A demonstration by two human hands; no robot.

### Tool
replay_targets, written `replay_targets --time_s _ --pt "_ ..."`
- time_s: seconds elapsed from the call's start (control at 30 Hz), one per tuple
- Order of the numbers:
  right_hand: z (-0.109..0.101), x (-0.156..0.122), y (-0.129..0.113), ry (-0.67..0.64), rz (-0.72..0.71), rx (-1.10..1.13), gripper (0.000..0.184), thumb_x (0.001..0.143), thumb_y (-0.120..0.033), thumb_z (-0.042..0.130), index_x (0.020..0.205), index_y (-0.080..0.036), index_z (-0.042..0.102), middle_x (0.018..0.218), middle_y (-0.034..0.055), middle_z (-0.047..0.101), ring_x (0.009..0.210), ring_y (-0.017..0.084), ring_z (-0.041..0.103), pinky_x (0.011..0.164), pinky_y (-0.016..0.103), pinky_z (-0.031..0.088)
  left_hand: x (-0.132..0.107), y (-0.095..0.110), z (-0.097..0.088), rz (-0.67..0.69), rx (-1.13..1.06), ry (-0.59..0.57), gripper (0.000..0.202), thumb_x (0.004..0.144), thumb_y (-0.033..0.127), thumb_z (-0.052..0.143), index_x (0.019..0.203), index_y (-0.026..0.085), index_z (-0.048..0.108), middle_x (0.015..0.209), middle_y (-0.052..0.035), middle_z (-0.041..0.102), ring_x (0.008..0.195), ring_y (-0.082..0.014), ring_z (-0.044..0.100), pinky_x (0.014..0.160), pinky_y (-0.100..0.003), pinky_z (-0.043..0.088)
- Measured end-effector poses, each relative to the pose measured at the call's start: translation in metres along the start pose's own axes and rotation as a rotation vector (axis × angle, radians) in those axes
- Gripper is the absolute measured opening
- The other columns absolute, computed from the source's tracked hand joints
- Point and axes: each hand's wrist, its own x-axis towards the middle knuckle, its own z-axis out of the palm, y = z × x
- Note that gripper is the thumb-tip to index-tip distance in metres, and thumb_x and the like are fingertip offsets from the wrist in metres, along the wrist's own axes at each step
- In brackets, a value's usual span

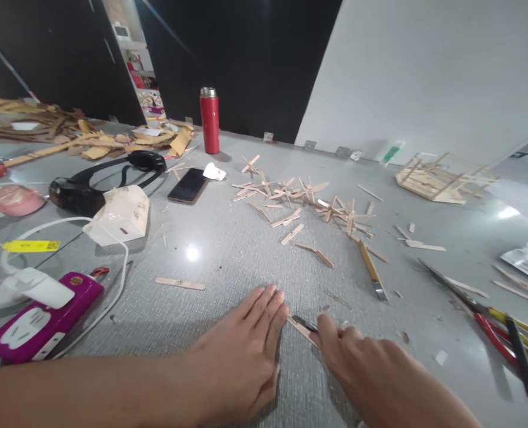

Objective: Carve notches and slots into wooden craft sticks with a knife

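Observation:
My left hand (255, 339) lies on the grey table with its fingers together, the fingertips pressing down one end of a thin wooden craft stick (303, 330). Closed around a knife, my right hand (357, 362) holds its dark blade (304, 323) against that stick; the handle is hidden in the fist. Another craft stick (180, 283) lies flat to the left of my hands. Beyond them is a loose heap of cut and joined sticks (303, 191). A yellow-handled cutting tool (370, 267) rests between the heap and my right hand.
Large scissors (477, 306) with red and yellow handles lie at right, below a wooden stick frame (437, 178). A red bottle (210, 122) and a phone (187, 185) stand farther back. At left are a headset (79, 187), a white cable and a purple box (68, 315).

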Motion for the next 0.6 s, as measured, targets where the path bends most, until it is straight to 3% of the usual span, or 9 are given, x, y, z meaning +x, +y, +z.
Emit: replay_targets --time_s 0.2,0.6 --pt "0.008 -0.004 -0.009 -0.054 -0.009 -0.174 0.060 0.074 0.010 0.035 0.119 -0.015 0.067 0.109 0.0112 0.075 0.072 0.022 0.067 0.053 0.037 0.050 0.001 0.000 0.002 0.004 -0.015 -0.003 0.065 0.104 0.036 0.029 0.152 -0.008 0.029 0.161 -0.0288 0.024 0.152 -0.0406 0.009 0.126 -0.049 0.008" --pt "-0.002 0.003 -0.003 -0.098 -0.124 -0.250 0.055 0.066 0.004 0.049 0.112 -0.015 0.072 0.098 0.0078 0.078 0.060 0.020 0.064 0.046 0.033 0.048 0.001 -0.002 0.001 0.025 -0.025 -0.015 0.062 0.106 0.032 0.026 0.153 -0.007 0.028 0.160 -0.0281 0.025 0.153 -0.0390 0.006 0.126 -0.053 0.004"
